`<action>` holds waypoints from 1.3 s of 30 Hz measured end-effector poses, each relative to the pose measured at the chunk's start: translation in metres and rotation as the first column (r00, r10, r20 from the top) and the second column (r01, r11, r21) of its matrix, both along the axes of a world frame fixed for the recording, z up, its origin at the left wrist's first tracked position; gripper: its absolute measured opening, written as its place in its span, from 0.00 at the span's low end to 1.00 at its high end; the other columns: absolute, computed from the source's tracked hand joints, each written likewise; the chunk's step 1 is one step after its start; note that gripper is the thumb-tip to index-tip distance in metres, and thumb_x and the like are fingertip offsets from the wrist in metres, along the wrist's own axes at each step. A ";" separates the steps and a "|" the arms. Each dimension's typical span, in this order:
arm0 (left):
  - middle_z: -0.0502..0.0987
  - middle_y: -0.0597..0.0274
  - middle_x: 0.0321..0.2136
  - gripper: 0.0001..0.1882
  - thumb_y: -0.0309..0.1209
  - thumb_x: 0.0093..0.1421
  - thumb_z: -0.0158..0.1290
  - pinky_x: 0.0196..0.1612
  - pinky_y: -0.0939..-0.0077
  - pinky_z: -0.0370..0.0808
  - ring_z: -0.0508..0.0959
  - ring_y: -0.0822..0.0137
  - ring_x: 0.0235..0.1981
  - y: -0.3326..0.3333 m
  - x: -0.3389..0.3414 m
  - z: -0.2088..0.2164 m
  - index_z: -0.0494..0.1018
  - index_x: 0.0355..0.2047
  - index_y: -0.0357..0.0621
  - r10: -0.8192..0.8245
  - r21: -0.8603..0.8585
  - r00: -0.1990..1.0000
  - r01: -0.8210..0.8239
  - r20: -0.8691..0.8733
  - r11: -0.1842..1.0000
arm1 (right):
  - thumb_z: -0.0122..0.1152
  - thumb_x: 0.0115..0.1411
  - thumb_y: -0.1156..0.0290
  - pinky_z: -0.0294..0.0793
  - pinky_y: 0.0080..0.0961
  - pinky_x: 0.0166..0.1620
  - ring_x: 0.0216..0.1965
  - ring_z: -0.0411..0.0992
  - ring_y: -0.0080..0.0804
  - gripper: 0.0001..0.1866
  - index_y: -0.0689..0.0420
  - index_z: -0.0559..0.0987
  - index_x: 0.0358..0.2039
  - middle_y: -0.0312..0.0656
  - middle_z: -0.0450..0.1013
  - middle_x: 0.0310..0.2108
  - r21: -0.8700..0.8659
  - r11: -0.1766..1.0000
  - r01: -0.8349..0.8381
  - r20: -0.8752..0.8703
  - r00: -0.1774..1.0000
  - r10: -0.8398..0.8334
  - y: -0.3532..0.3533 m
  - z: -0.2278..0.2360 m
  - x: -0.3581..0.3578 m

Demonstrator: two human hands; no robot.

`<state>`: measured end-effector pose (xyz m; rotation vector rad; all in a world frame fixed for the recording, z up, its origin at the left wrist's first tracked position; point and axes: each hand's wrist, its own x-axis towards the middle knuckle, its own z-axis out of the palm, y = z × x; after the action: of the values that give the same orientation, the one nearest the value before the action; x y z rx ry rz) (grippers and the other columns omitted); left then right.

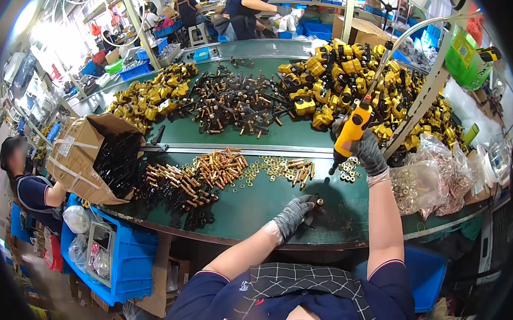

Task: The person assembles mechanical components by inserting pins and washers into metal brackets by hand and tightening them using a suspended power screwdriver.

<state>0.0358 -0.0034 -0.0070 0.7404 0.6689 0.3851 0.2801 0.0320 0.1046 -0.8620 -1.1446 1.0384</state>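
My right hand [370, 152], in a grey glove, is wrapped round a yellow power screwdriver [352, 129] with a black nose. The tool points down at the green table, and a cord runs up from its top. Lower and to the left, my gloved left hand [295, 215] pinches a small black part with a brass fitting [320, 201] at its end. The rest of that part is hidden by the fingers. The screwdriver tip is above the part, apart from it. Brass nuts [349, 170] lie beside the tip, and brass stems [303, 172] lie left of it.
Heaped yellow valve-like parts [346, 78] fill the far right. Black handles with brass ends [233, 102] lie mid-table. A tipped cardboard box [76, 158] spills black parts on the left. Plastic bags [424, 184] stand at right by a slotted metal post [419, 110]. Other people work beyond.
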 end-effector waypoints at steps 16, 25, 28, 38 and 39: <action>0.79 0.49 0.31 0.12 0.28 0.60 0.52 0.27 0.69 0.79 0.79 0.61 0.22 0.012 -0.001 -0.019 0.71 0.42 0.35 -0.038 -0.015 0.993 0.039 0.113 0.999 | 0.68 0.48 0.72 0.77 0.26 0.42 0.39 0.75 0.27 0.30 0.56 0.67 0.51 0.43 0.73 0.43 0.204 0.938 0.280 0.056 0.953 -0.297 -0.055 0.012 -0.084; 0.79 0.51 0.29 0.11 0.27 0.61 0.49 0.22 0.74 0.72 0.71 0.69 0.15 0.006 0.001 -0.015 0.70 0.44 0.37 -0.014 -0.031 0.996 0.017 0.091 0.999 | 0.66 0.48 0.82 0.75 0.23 0.41 0.38 0.72 0.25 0.28 0.56 0.65 0.48 0.37 0.71 0.38 0.268 0.906 0.327 0.107 0.925 -0.366 -0.058 -0.010 -0.092; 0.79 0.52 0.29 0.12 0.27 0.61 0.49 0.21 0.75 0.71 0.68 0.72 0.14 0.006 -0.001 -0.011 0.70 0.44 0.38 0.001 -0.013 0.998 0.000 0.056 1.000 | 0.66 0.48 0.82 0.74 0.23 0.41 0.37 0.72 0.25 0.28 0.55 0.64 0.48 0.37 0.71 0.38 0.247 0.899 0.362 0.112 0.911 -0.398 -0.059 -0.010 -0.099; 0.76 0.66 0.37 0.21 0.26 0.60 0.52 0.38 0.78 0.74 0.76 0.72 0.37 0.058 -0.019 -0.018 0.68 0.55 0.45 0.120 0.489 0.977 -0.017 -0.179 0.872 | 0.64 0.51 0.79 0.74 0.25 0.42 0.36 0.73 0.28 0.25 0.60 0.68 0.50 0.40 0.72 0.37 0.342 0.762 0.550 0.208 0.746 -0.632 -0.064 -0.005 -0.085; 0.75 0.64 0.42 0.25 0.27 0.59 0.53 0.41 0.74 0.75 0.76 0.69 0.42 0.071 -0.019 -0.008 0.65 0.58 0.48 0.270 0.598 0.958 -0.161 -0.097 0.785 | 0.65 0.50 0.78 0.74 0.25 0.42 0.35 0.74 0.30 0.25 0.61 0.68 0.49 0.41 0.73 0.36 0.301 0.785 0.541 0.155 0.785 -0.600 -0.065 -0.001 -0.083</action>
<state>0.0164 0.0672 -0.0147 1.3073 0.8183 0.7668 0.1966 -0.0326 0.1039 -1.0720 -1.0764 0.2785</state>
